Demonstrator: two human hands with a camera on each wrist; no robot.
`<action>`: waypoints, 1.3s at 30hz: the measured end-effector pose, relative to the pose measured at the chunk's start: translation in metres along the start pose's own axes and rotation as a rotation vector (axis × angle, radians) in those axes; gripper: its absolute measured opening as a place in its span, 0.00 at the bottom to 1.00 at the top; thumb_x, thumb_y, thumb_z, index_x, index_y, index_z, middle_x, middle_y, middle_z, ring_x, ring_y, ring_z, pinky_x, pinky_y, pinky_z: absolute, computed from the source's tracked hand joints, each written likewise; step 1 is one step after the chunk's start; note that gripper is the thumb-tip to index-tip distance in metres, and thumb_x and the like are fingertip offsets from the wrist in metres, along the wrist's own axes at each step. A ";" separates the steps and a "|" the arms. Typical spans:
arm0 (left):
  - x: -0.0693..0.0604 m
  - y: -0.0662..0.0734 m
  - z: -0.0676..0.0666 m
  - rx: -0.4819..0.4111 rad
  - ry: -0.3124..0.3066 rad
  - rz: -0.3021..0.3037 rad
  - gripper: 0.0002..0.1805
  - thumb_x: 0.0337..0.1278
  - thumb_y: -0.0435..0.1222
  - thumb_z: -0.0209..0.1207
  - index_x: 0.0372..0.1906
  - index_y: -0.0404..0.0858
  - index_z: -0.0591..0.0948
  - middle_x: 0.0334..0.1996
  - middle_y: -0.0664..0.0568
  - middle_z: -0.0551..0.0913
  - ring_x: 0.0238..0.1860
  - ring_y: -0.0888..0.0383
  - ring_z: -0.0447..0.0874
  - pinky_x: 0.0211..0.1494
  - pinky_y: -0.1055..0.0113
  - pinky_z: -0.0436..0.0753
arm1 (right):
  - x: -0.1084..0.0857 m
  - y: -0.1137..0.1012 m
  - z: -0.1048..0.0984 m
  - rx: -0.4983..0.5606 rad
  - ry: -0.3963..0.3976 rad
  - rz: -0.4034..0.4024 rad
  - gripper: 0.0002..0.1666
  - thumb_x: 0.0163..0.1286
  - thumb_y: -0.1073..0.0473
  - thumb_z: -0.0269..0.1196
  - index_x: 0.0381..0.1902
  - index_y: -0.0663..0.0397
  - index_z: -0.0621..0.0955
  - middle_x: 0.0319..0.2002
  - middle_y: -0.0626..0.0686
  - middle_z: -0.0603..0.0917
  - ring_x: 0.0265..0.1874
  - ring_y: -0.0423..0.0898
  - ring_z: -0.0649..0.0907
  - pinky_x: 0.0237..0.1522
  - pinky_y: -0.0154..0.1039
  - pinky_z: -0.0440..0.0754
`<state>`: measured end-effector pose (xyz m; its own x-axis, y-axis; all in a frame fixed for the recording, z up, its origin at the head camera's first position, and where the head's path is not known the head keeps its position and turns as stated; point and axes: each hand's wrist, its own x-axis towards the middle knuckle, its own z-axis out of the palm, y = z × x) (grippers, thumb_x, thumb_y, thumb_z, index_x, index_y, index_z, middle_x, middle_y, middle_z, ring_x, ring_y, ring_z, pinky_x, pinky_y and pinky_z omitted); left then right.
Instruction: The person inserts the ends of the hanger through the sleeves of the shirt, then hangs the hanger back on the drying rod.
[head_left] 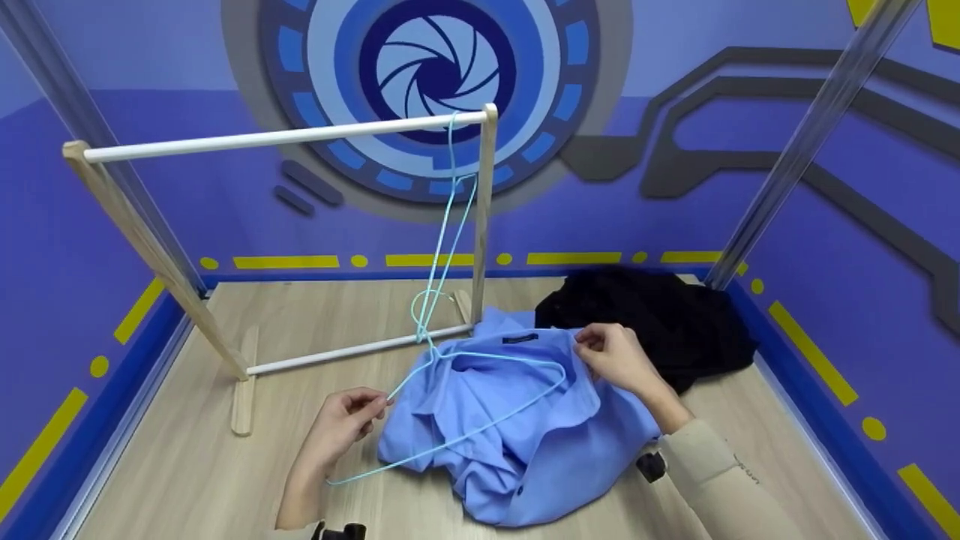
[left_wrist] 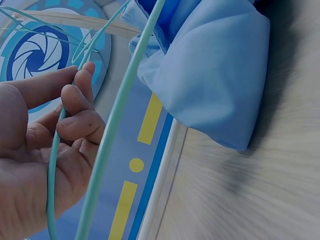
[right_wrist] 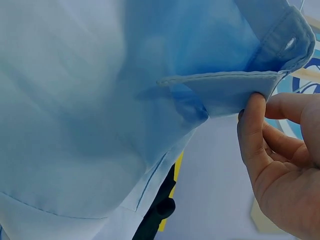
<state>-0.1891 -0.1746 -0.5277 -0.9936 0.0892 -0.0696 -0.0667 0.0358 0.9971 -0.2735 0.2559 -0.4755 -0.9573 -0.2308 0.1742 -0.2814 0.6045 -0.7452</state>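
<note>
A wooden-legged rack stands between the left and back edges of the tabletop. The left hand pinches one arm of a mint hanger whose other arm crosses a blue shirt. The shirt lies crumpled, right of the tabletop's middle. The right hand pinches its collar edge between thumb and fingers; black cloth lies by the back right corner.
</note>
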 end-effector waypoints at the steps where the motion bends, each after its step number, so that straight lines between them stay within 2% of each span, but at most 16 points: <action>1: 0.000 0.000 0.000 -0.002 -0.001 0.001 0.12 0.71 0.29 0.60 0.47 0.20 0.82 0.29 0.48 0.80 0.24 0.63 0.70 0.25 0.75 0.68 | 0.000 0.000 0.000 0.001 0.000 -0.003 0.07 0.71 0.66 0.66 0.43 0.65 0.86 0.28 0.53 0.87 0.14 0.45 0.81 0.16 0.39 0.81; 19: 0.003 -0.002 0.006 0.000 -0.039 0.041 0.13 0.71 0.30 0.61 0.45 0.19 0.82 0.28 0.48 0.80 0.24 0.63 0.69 0.24 0.74 0.66 | -0.002 0.002 0.003 -0.008 0.005 0.011 0.06 0.70 0.66 0.66 0.42 0.64 0.87 0.29 0.53 0.87 0.17 0.44 0.83 0.17 0.38 0.81; 25: 0.004 -0.001 0.009 -0.008 -0.029 0.032 0.12 0.70 0.28 0.60 0.45 0.19 0.82 0.28 0.48 0.79 0.24 0.63 0.69 0.25 0.75 0.66 | -0.002 0.002 0.003 0.014 -0.009 0.008 0.06 0.71 0.66 0.66 0.43 0.65 0.86 0.30 0.57 0.87 0.16 0.46 0.82 0.17 0.39 0.81; 39: 0.004 0.002 0.013 -0.014 -0.040 0.017 0.11 0.71 0.29 0.60 0.46 0.20 0.82 0.28 0.48 0.79 0.24 0.64 0.70 0.24 0.75 0.67 | -0.003 0.000 0.002 0.031 -0.028 -0.009 0.08 0.71 0.67 0.65 0.44 0.68 0.85 0.30 0.57 0.87 0.15 0.48 0.82 0.18 0.43 0.83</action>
<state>-0.1916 -0.1613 -0.5267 -0.9901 0.1295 -0.0540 -0.0518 0.0201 0.9985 -0.2701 0.2549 -0.4776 -0.9523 -0.2578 0.1635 -0.2877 0.5782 -0.7635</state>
